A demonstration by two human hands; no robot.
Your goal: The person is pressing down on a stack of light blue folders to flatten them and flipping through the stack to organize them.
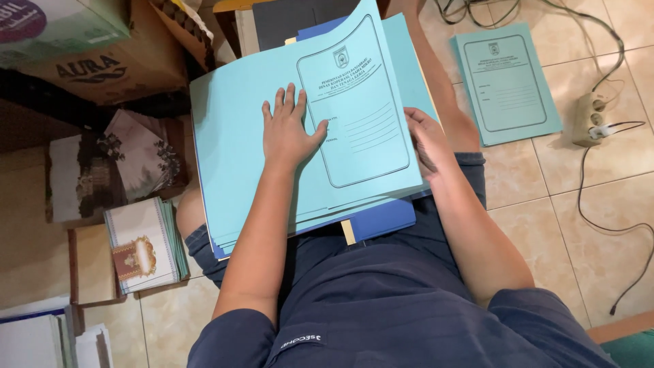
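1. Balancing on the person's lap at the centre of the frame, the stack of light blue folders (238,177) is the largest thing in play and carries the largest risk: it rests on the thighs rather than on a flat surface, so a shift of a leg could, I judge, tip the whole pile toward the tiled floor (545,225) at the lower left.
2. The top folder (361,109) lies skewed across the pile, its upper corner poking past the edge. The left hand (289,133) lies flat on it with fingers spread and released, pressing rather than gripping; easing that pressure could let the sheet skate off.
3. The right hand (426,140) holds the right edge of the pile, its fingers curled under the top sheets in a light pinch. A hard pull there could crease or tear the thin card.
4. A dark blue folder (381,221) and a cream strip stick out below the pile; they could slide free unnoticed.
5. A lone folder (507,82) lies on the floor at the upper right, just beside a power strip (590,117) and its cables (613,204); anything dropped that way could snag the cord.
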